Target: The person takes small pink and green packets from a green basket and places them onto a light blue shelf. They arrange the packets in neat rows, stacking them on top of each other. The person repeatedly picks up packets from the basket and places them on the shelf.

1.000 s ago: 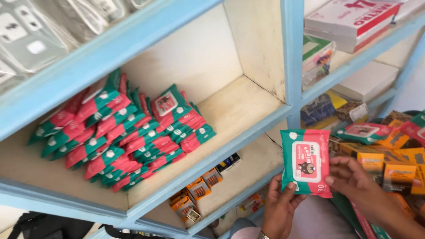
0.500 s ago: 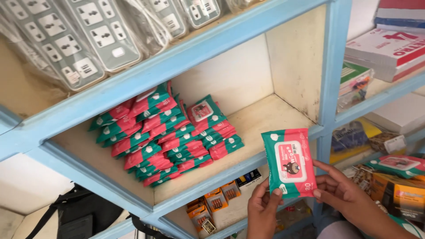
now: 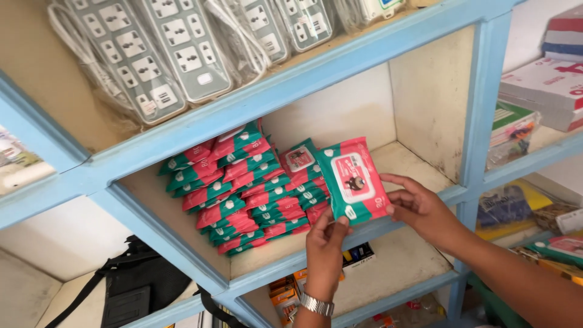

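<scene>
A flat pink and green wipes pack (image 3: 353, 180) is held upright between both hands at the front of a shelf compartment. My left hand (image 3: 326, 246) pinches its bottom edge from below; a metal watch sits on that wrist. My right hand (image 3: 419, 205) grips its right edge. Just behind and to the left, rows of the same pink and green packs (image 3: 237, 188) lie stacked on the cream shelf board, inside the light blue shelf frame (image 3: 291, 262).
Wrapped grey power strips (image 3: 176, 51) fill the shelf above. Small orange boxes (image 3: 285, 291) sit on the shelf below. A black bag (image 3: 136, 285) lies at lower left. Boxes and packets (image 3: 546, 85) occupy the right-hand compartments.
Both hands have carried the pack leftward and up, from the right-hand bay to the compartment with the stacked packs. The camera view has shifted the same way.
</scene>
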